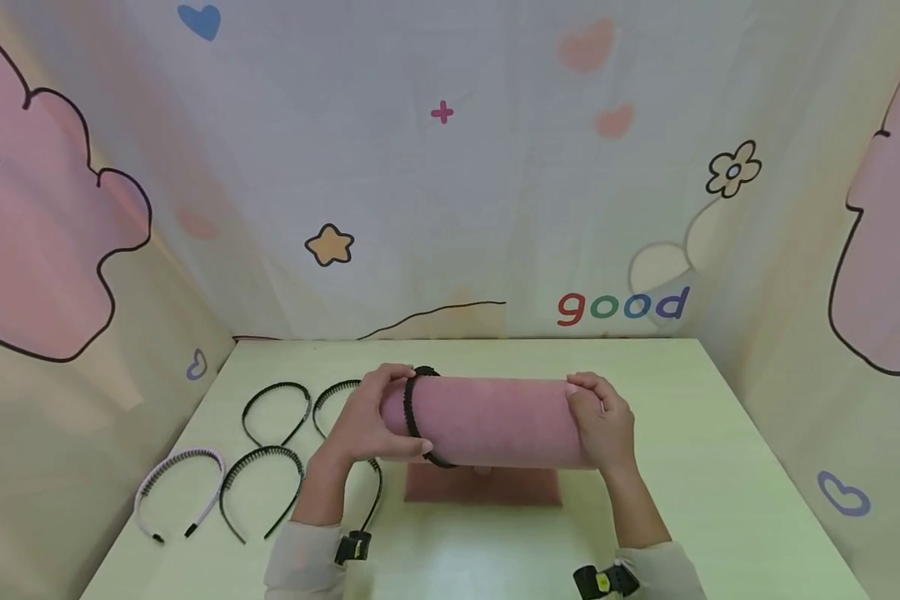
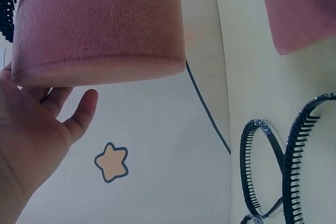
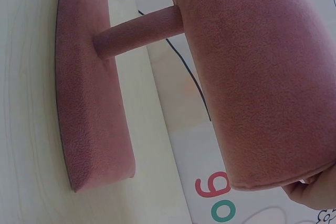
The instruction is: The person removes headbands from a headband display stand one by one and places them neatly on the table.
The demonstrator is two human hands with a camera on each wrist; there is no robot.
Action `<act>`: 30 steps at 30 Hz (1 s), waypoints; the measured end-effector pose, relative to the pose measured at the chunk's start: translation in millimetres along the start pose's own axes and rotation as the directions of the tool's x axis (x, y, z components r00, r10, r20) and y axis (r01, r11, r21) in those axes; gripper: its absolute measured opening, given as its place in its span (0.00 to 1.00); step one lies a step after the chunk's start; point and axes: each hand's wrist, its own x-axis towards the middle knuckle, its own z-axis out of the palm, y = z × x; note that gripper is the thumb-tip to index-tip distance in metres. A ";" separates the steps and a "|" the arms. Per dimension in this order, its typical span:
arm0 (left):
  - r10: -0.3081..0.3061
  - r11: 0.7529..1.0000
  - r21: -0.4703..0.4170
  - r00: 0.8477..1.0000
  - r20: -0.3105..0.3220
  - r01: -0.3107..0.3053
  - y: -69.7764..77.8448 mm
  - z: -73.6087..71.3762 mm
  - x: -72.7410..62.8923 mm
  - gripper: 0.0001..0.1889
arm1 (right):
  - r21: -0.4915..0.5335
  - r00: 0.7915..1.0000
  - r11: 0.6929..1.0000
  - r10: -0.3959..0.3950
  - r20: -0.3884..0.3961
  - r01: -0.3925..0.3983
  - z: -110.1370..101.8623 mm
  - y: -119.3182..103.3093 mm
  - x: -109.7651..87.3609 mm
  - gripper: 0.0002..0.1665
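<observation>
A pink plush headband stand has a thick horizontal roll [image 1: 495, 421] on a short post [image 3: 139, 32] above a flat base [image 1: 483, 485]. Around the roll's left part sits a black toothed headband [image 1: 409, 408]; its teeth show at the upper left of the left wrist view. My left hand [image 1: 363, 421] spans the roll's left end, with thumb and fingers pinching the headband from front and back. At the other end, my right hand [image 1: 607, 425] grips the roll, fingers over the top; in the right wrist view that hand is mostly hidden behind the roll.
On the pale table [image 1: 720, 500], left of the stand, lie a lilac headband [image 1: 187, 454] with dark teeth and several black ones, including a front black headband [image 1: 266, 451] and a rear black headband [image 1: 276, 386]. A printed curtain [image 1: 495, 208] encloses the back and sides.
</observation>
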 end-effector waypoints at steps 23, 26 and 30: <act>0.051 0.994 -0.102 0.993 0.106 -0.040 -1.2 -4.2 8.4 0.53 | -0.036 1.000 0.999 0.011 0.002 -0.011 -0.9 -1.2 3.3 0.16; 0.026 1.000 -0.020 0.994 0.104 -0.024 -4.6 -1.9 8.8 0.57 | -0.035 1.000 0.999 0.023 -0.001 -0.023 -0.9 -0.1 3.3 0.16; 0.048 0.999 -0.005 0.995 0.093 -0.048 -8.7 -0.9 7.0 0.60 | -0.026 1.000 0.999 0.026 0.006 -0.025 0.7 1.3 3.1 0.16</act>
